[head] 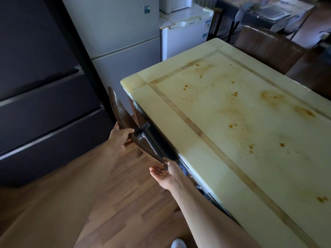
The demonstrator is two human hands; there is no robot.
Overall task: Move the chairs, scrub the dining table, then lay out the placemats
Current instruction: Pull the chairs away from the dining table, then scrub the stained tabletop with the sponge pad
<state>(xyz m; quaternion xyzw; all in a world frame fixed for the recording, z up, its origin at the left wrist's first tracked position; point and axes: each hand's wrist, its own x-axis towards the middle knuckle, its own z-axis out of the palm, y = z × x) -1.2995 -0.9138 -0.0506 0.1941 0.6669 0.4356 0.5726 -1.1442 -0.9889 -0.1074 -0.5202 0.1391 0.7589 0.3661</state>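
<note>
Both hands curl a grip round the top rail of a dark chair [116, 108], left hand [120, 138] mid-rail, right hand [163, 173] at its near end, the chair tucked against the stained dining surface [223, 122]. Pulled crookedly, it could knock the surface's edge.

Home kitchen-diner: fridges [123, 33], stained dining table [232, 113], wood floor [125, 203].

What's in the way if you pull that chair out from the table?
Nothing visible. The left hand and right hand are on the chair, and only wooden floor shows behind it. The dark cabinet stands off to the left.
</note>
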